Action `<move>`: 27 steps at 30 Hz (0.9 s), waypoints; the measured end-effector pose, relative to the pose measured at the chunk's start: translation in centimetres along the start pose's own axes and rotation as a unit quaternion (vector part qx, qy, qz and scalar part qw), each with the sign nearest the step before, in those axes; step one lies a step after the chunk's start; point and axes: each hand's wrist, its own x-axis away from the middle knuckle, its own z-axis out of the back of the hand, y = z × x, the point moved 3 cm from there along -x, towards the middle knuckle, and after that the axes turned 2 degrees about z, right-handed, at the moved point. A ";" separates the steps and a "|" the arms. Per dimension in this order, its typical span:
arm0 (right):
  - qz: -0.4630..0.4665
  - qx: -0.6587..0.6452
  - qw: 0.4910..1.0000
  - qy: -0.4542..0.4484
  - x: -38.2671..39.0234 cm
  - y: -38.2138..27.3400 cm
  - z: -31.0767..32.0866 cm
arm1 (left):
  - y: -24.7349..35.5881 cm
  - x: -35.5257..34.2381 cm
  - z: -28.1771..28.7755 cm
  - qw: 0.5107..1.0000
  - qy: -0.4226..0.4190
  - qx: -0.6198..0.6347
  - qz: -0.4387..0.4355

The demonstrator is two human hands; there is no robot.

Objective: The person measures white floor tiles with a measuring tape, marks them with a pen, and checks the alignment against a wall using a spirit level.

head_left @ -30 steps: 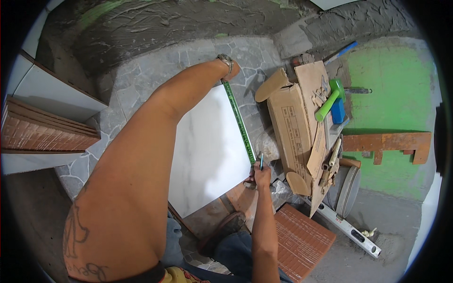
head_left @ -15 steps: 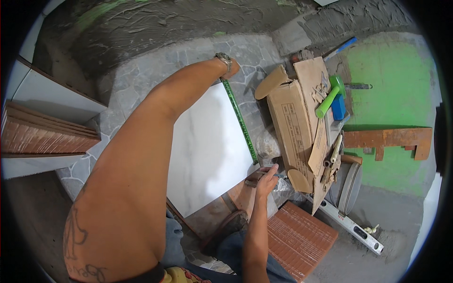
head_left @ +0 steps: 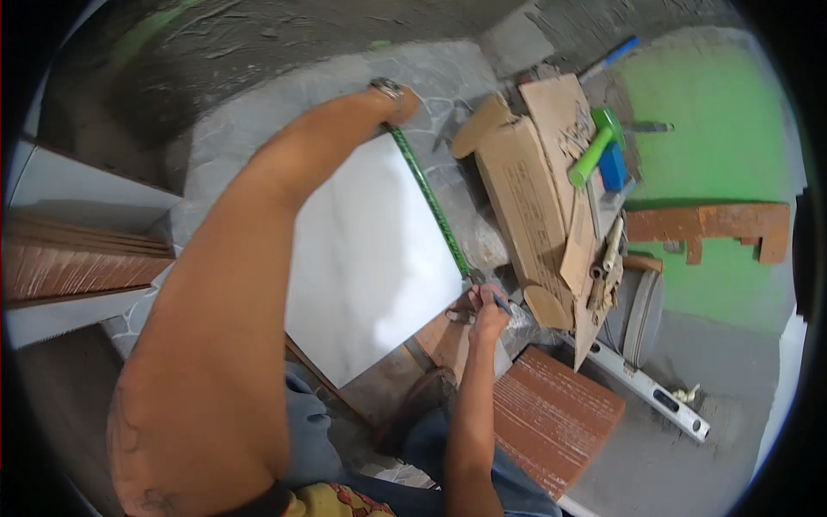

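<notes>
A white marbled tile (head_left: pixel 362 267) lies flat before me. The green blade of a tape measure (head_left: pixel 429 200) stretches along its right edge. At the tile's far corner my left hand (head_left: pixel 407 107), below a wristwatch, is closed on the tape's far end; the wrist hides most of its fingers. My right hand (head_left: pixel 488 312) is at the near right corner, pinching a thin dark blue pen-like marker (head_left: pixel 502 304). Its fingertips are close to the tape's near end, and whether they touch the blade I cannot tell.
Right of the tile stands a cardboard box (head_left: pixel 524 198) bearing a green-handled mallet (head_left: pixel 596 148) and scraps. Beyond are a rusty metal piece (head_left: pixel 706 228) and a spirit level (head_left: pixel 646 389). A brown ribbed tile back (head_left: pixel 558 422) lies near my leg. Stacked tiles (head_left: pixel 82 258) stand left.
My right hand has gone from stretched fingers to a pinch on the pen-like marker, closer to the tape's near end. The whole view has shifted slightly; my left hand stays at the far corner.
</notes>
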 end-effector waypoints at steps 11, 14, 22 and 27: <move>0.024 0.058 0.998 0.015 -2.2 2.4 -1.6 | -1.2 -0.3 0.0 0.998 -0.051 0.012 -0.031; 0.028 0.089 0.993 0.072 -2.2 2.5 -1.1 | -0.8 -0.3 0.3 0.999 -0.046 0.018 -0.010; -0.013 0.035 0.999 0.014 -1.8 4.2 -2.8 | -1.3 0.6 0.0 0.998 -0.050 -0.034 0.003; 0.145 0.109 0.983 -0.005 -5.3 5.7 0.9 | 1.5 0.3 2.5 0.999 0.026 0.003 -0.021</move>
